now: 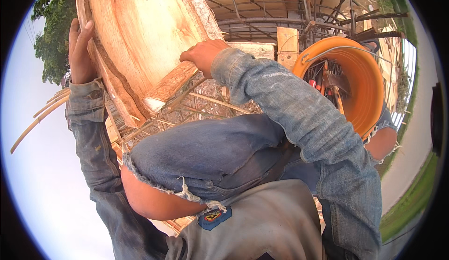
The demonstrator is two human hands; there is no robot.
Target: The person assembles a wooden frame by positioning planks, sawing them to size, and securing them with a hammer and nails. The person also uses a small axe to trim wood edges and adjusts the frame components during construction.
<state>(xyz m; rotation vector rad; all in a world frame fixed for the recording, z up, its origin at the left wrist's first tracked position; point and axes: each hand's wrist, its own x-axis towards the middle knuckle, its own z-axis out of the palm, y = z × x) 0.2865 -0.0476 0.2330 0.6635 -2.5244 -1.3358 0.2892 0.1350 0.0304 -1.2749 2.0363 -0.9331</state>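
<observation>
A broad pale wooden board (140, 26) with rough-edged side planks slopes up in front of me, forming a trough shape. My left hand (82, 54) lies against the outer face of the left side plank (110, 80), its visible fingers stretched upward. Across the near end of the board runs a short wooden strip (172, 85) with a pale cut end. My right hand (204, 56) is closed over the upper right end of this strip, close to the right side plank (199, 10). Its fingertips are partly hidden.
To my right stands an orange bucket (362, 87) with a wire handle, holding hand tools and what look like nails. Beyond it is a rusty rebar cage (262, 21). Thin wooden strips (44, 113) stick out at the left. My bent knee (154, 194) is close below the board.
</observation>
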